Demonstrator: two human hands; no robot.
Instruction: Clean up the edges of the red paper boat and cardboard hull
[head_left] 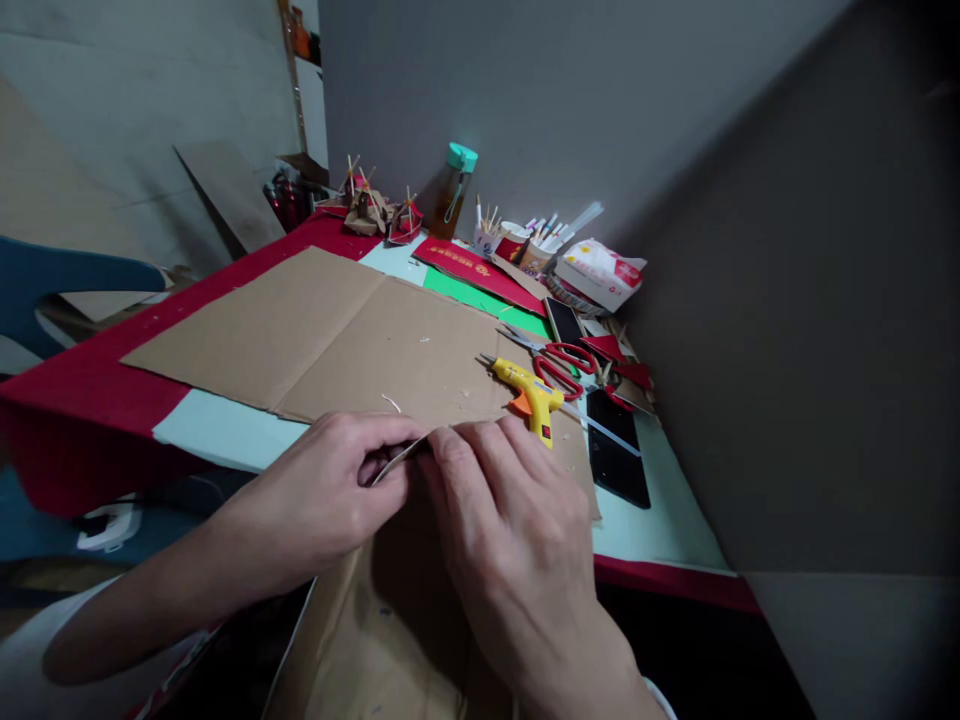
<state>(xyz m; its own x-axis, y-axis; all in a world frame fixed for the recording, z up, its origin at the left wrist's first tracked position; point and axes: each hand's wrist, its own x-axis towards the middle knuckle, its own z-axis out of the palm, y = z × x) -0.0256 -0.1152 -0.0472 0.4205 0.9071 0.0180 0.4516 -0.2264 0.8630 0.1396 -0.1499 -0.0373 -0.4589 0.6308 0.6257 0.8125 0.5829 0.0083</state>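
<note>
My left hand (341, 500) pinches the upper edge of a piece of cardboard (397, 600), thumb and fingers on either side of it. Close beside it, my right hand (510, 510) is curled over the same edge, its fingertips hidden behind the board. The cardboard tilts down toward my body, below the table's front edge. Just beyond my right hand, a yellow glue gun (525, 385) with an orange trigger lies on a large flat cardboard sheet (337, 320). Red-handled scissors (555, 360) rest behind the glue gun.
Right of the glue gun lies a black phone-like slab (616, 450). Along the back stand a bottle with a teal lid (454, 190), cups of sticks and pens (532, 245), and a tissue pack (600, 272). A grey partition (750, 300) bounds the right; a blue chair (67, 275) is left.
</note>
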